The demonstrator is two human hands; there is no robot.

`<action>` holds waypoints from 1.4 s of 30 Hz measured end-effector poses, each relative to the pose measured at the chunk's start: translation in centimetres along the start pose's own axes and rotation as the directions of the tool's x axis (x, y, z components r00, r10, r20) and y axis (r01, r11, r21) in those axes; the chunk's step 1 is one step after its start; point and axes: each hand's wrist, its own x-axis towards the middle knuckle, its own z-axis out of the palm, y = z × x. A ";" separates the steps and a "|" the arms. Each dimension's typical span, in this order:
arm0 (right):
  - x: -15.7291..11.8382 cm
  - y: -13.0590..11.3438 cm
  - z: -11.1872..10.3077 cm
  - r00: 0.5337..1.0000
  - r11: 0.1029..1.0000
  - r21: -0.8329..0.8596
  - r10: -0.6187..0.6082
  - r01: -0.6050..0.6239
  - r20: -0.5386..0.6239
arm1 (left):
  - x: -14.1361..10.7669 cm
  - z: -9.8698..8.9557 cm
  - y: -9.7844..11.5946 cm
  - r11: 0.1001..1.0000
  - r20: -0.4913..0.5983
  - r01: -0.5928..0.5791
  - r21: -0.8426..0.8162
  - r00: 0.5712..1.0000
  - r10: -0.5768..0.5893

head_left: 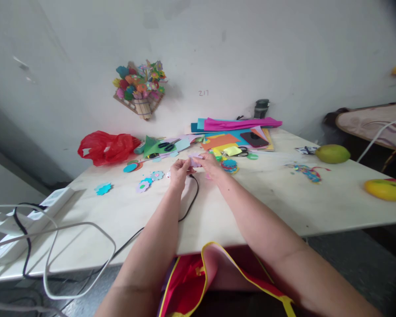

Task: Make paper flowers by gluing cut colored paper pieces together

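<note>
Near the middle of the white table (119, 229), my left hand (180, 172) and my right hand (211, 165) meet at a small piece of light purple paper (194, 161). The fingers of both hands pinch it from either side. A black cable (195, 193) ends just below my hands. To the left lie paper flowers in purple (143, 186) and light blue (157, 175). Beside my right hand sits a pile of blue and other coloured paper pieces (230, 165).
A red plastic bag (107, 149) and dark scissors (168, 144) lie at the back left. Coloured sheets (221, 141) and a phone (254, 139) are behind my hands. Mangoes (332, 153) rest at the right. A power strip (54, 204) with loose cables occupies the left edge.
</note>
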 end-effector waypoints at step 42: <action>-0.2 -0.5 -0.2 0.995 0.994 0.095 -0.061 0.054 0.077 | 0.5 -0.1 -0.4 0.996 0.019 0.002 0.094 1.000 -0.004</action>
